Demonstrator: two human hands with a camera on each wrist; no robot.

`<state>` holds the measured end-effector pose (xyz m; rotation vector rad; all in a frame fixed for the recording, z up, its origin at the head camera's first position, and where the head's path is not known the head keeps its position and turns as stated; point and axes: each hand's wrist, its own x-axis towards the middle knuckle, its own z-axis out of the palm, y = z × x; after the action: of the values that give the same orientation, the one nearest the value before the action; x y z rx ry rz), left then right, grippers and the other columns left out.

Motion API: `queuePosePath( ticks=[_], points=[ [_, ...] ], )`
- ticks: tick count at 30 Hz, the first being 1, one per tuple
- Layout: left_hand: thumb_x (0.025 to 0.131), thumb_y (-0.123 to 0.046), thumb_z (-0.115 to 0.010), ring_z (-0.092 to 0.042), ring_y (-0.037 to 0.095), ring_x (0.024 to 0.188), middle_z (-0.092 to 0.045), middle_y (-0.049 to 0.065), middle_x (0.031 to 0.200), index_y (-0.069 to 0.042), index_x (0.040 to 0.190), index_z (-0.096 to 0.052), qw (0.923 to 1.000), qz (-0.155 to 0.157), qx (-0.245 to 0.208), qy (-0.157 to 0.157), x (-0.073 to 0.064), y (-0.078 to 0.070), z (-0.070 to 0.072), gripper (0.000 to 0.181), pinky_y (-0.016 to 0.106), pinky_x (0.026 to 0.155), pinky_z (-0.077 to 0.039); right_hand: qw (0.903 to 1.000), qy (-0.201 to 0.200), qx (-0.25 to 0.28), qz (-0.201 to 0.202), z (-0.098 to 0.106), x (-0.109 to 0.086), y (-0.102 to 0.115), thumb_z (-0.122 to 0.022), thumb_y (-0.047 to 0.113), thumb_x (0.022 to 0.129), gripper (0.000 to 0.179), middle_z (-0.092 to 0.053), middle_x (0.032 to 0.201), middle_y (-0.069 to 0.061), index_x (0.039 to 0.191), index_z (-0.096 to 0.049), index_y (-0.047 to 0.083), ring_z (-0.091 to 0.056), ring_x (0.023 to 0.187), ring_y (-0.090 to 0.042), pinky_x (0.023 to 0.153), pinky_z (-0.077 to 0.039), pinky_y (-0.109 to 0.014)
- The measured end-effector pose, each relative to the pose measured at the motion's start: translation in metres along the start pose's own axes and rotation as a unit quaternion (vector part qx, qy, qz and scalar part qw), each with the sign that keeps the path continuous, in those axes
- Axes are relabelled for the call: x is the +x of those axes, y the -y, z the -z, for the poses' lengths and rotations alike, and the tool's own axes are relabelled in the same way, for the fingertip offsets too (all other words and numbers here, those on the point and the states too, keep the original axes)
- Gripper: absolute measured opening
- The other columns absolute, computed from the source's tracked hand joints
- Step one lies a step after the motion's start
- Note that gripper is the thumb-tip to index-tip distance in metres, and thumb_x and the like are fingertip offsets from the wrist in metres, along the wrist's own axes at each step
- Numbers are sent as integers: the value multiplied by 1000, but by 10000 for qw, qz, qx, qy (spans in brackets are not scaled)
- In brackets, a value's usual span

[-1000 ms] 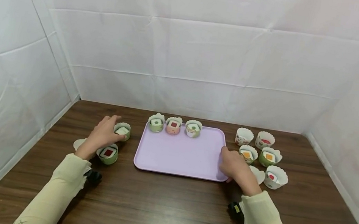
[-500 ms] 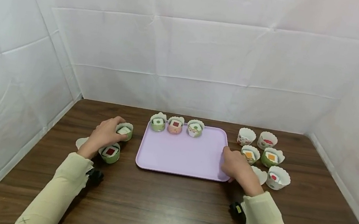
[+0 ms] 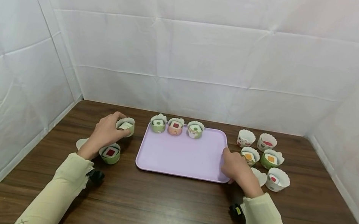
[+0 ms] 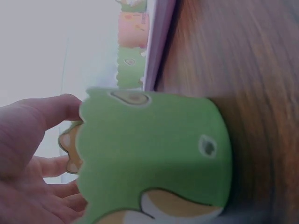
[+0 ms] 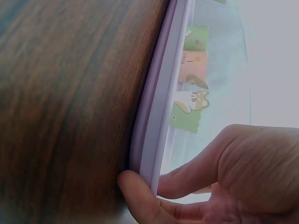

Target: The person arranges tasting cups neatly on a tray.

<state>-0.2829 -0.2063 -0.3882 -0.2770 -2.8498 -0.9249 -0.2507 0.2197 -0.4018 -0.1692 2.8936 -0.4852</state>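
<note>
My left hand [image 3: 104,134] pinches a green paper baking cup [image 3: 131,129] holding a pale white-topped piece, left of the lilac tray [image 3: 180,158]. Below that hand stands a green cup [image 3: 112,159] with a red-square-topped piece. A green cup [image 4: 154,144] fills the left wrist view close up and hides much of the grasp; which one it is, I cannot tell. My right hand [image 3: 238,168] grips the tray's right edge near its front corner, thumb [image 5: 187,179] and a finger pinching the rim. Along the tray's back edge stand a green cup [image 3: 157,127], a pink cup [image 3: 175,130] and a patterned cup [image 3: 195,133].
Right of the tray stand several more filled cups, among them a white cup [image 3: 245,139], a green cup [image 3: 270,161] and another white cup [image 3: 277,184]. A pale cup [image 3: 80,143] sits partly hidden behind my left wrist. White cloth walls [image 3: 208,55] enclose the wooden table [image 3: 159,208].
My left fingers have closed around the green cup, which has shifted slightly up and away in the head view. My right hand stays on the tray.
</note>
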Motion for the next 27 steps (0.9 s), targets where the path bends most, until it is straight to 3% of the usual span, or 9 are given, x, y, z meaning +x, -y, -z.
queuePosePath(
  ticks=[5,18,27],
  points=[
    [92,-30,-71,-61,35,100,-66,22,124,0,136,-58,9995,-122,-53,-301,0,-6,-2,55,47,79,-51,10000,-3,-9,0,0,0,2,-43,3,98,34,-62,114,-43,129,-50,-12,-63,43,-17,39,-55,-27],
    [87,-30,-75,-63,32,96,-68,17,114,-4,129,-62,9970,-371,-114,-671,-5,-29,-16,51,45,77,-52,10000,58,42,-62,-1,-1,4,-43,5,99,35,-61,116,-42,130,-49,-12,-64,44,-18,39,-56,-28],
    [83,-36,-78,-66,31,99,-69,13,116,-9,127,-65,9970,-440,-164,-609,-2,-50,-39,53,47,82,-55,10000,-19,-9,10,-2,0,1,-41,5,100,29,-63,110,-42,122,-51,-10,-63,42,-17,39,-55,-28]
  ],
)
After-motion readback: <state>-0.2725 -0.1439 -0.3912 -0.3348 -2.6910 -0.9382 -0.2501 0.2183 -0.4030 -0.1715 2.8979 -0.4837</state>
